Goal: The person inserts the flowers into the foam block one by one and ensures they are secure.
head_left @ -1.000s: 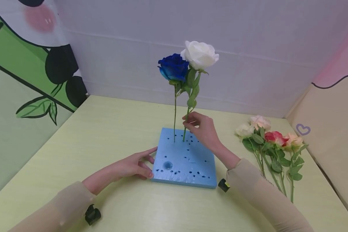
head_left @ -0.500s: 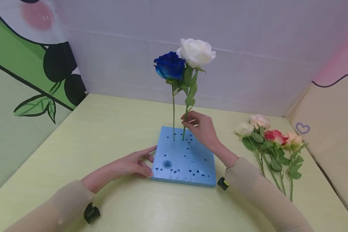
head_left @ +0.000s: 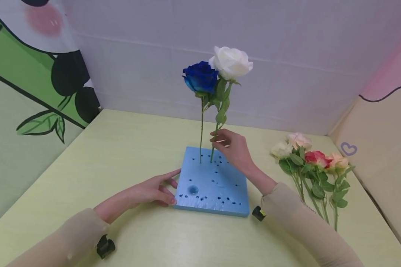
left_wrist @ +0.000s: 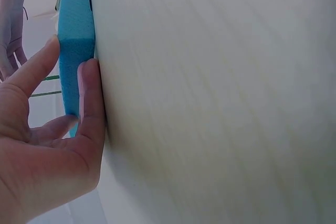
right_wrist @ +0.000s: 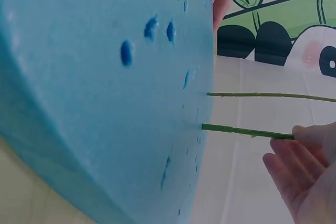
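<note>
The white rose (head_left: 231,63) stands upright with its green stem in the holed blue foam block (head_left: 227,178). My right hand (head_left: 234,148) pinches that stem a little above the foam, between thumb and fingers. In the right wrist view, the stem (right_wrist: 247,131) enters the block, and the thumb and fingertips meet on it. Just left of it stands a blue rose (head_left: 200,78) on a thin stem, also stuck in the foam. My left hand (head_left: 150,191) rests against the block's left side. In the left wrist view, its thumb and fairly straight fingers touch the foam's edge (left_wrist: 76,51).
Several loose roses in white, pink, red and peach (head_left: 317,159) lie with their stems on the pale table (head_left: 137,144), to the right of my right forearm. A light cloth wall (head_left: 153,74) stands behind. Panda-patterned fabric (head_left: 67,74) hangs at the left.
The view shifts slightly, then returns. Both roses stay in the foam, my right hand keeps its pinch on the white rose's stem, and my left hand stays at the block.
</note>
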The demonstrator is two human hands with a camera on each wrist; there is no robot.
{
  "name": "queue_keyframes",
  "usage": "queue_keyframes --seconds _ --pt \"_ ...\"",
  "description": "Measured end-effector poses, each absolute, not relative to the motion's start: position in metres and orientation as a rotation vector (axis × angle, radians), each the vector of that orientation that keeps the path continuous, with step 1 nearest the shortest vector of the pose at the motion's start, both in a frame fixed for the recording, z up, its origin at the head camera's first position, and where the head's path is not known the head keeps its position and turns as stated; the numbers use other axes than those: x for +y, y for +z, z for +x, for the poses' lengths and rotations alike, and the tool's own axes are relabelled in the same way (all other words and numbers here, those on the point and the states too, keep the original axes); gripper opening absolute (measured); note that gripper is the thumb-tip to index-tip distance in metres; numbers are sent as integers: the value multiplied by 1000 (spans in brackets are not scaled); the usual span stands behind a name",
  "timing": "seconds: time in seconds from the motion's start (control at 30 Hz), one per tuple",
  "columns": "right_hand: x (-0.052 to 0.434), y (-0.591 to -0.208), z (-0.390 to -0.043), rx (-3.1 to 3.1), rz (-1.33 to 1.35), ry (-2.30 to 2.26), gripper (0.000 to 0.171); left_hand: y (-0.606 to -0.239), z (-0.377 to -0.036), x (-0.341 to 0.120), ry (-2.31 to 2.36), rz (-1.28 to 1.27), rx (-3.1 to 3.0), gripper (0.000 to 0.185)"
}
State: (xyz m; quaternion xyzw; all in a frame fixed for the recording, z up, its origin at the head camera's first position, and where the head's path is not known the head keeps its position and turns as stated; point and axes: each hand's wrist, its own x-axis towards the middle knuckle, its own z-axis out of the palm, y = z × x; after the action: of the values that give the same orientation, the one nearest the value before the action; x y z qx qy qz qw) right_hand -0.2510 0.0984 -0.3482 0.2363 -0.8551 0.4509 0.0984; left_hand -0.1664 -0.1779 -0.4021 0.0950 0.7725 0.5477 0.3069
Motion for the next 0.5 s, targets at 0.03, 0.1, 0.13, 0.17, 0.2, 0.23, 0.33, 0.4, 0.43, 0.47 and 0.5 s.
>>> queue_keyframes --seconds 0.03,0.1,0.13,0.17,0.2,0.23,0.33,0.4,0.43,0.47,0.5 --pt "99 -348 -251 -2534 692 1344 25 -403 -167 -178 1449 253 2041 95" --pt "101 -347 -249 -2531 686 1354 28 -403 -167 -178 1449 250 2039 95" --pt "102 -347 -249 -2531 682 1357 30 -403 -167 -178 1447 249 2039 95" --pt "103 -346 -248 -2529 677 1358 31 -403 -168 -178 1445 247 2040 96" --pt "105 -345 -247 -2529 673 1355 32 -403 -168 -178 1439 251 2042 95" --pt "106 -344 -246 -2529 666 1348 33 -404 -168 -178 1435 248 2047 95" --pt "112 -341 -243 -2537 632 1332 36 -404 -169 -178 1428 253 2054 95" --pt "118 -338 -242 -2547 612 1311 37 -405 -169 -178 1425 258 2057 95" --pt "121 -336 -241 -2551 603 1300 37 -404 -170 -178 1427 257 2056 95" --pt "123 -334 -240 -2553 596 1292 38 -404 -170 -178 1428 258 2054 96" --pt "126 -333 -239 -2553 592 1281 38 -404 -170 -178 1429 257 2054 96"
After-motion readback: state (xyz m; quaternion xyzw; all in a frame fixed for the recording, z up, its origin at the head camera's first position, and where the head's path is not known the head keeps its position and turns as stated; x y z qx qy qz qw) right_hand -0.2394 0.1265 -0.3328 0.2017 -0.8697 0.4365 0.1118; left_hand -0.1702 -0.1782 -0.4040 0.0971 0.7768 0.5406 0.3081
